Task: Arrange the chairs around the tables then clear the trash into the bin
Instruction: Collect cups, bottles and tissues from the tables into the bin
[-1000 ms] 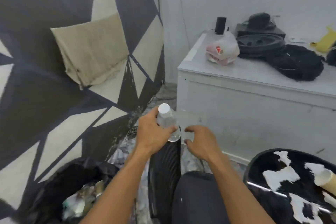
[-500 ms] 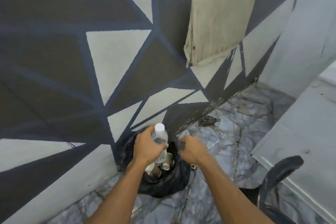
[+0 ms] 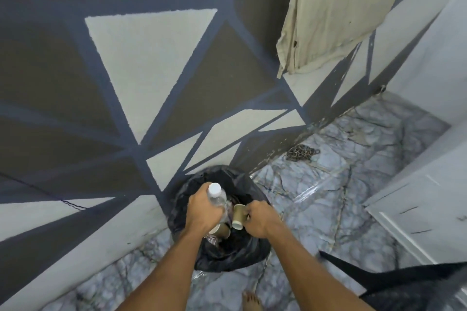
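Observation:
A black bin bag point(image 3: 242, 252) stands open on the marble floor against the patterned wall. My left hand point(image 3: 202, 212) grips a clear plastic bottle point(image 3: 216, 197) with a white cap, held upright right over the bag's mouth. On the bag's right rim, my right hand point(image 3: 261, 218) is a closed fist pinching the plastic. Just left of that fist a brown paper cup point(image 3: 238, 216) lies inside the bag, and another cup point(image 3: 223, 231) sits below my left hand.
A beige cloth point(image 3: 336, 12) hangs on the wall at upper right. A small chain point(image 3: 300, 153) lies at the wall's foot. A white cabinet point(image 3: 429, 209) stands on the right, a dark chair edge point(image 3: 404, 283) at bottom right. My bare foot point(image 3: 250, 300) is below the bag.
My view swung from the white cabinet down to the bin bag. Both hands came down over the bag's mouth; the right hand took hold of the rim, and the bottle stayed in my left.

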Demonstrator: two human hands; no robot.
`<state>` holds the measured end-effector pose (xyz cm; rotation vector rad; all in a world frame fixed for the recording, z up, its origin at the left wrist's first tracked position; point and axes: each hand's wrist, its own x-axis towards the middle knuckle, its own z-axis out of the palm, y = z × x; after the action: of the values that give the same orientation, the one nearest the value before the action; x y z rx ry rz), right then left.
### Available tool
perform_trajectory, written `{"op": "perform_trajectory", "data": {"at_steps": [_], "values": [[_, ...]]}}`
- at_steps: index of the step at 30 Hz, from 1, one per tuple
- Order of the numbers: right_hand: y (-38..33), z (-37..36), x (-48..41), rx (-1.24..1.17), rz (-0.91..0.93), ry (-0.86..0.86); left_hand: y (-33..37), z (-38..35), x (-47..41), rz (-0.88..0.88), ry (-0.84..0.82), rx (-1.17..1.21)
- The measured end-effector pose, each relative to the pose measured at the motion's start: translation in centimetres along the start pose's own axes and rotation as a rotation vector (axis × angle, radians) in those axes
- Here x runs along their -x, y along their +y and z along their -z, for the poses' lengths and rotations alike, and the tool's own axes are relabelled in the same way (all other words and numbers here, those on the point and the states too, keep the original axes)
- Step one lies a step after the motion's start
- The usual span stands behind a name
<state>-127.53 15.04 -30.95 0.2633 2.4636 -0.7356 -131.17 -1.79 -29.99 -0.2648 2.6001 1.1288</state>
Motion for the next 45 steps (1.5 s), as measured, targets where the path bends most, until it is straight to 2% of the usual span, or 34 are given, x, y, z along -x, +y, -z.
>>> {"op": "perform_trajectory", "data": {"at_steps": [6, 15, 19, 24, 29, 34, 40, 45], "values": [[0.3, 0.8, 0.7, -0.009, -0.033, 0.080, 0.5, -0.9, 0.7, 0.013, -0.093, -0.049], [2.8, 0.9, 10.6, -0.009, -0.142, 0.278, 4.0, -1.6, 8.5, -0.346, -0.317, -0.170], [5.5, 0.5, 17.2, -0.052, -0.240, 0.362, 6.0, -2.7, 13.0, -0.536, -0.393, -0.251], [10.3, 0.8, 27.3, -0.111, -0.400, 0.549, 9.5, -6.5, 18.6, -0.734, -0.524, -0.262], [16.2, -0.7, 38.6, -0.237, -0.619, 0.724, 13.7, -11.8, 29.1, -1.021, -0.668, -0.274], [22.1, -6.5, 47.4, -0.338, -0.761, 0.729, 13.7, -18.4, 39.8, -1.209, -0.943, -0.437], [30.3, -14.7, 58.6, -0.510, -0.928, 0.770, 12.2, -26.7, 53.1, -1.332, -1.120, -0.592], [36.7, -19.4, 66.0, -0.639, -1.007, 0.820, 10.5, -32.7, 62.7, -1.353, -1.206, -0.642]]}}
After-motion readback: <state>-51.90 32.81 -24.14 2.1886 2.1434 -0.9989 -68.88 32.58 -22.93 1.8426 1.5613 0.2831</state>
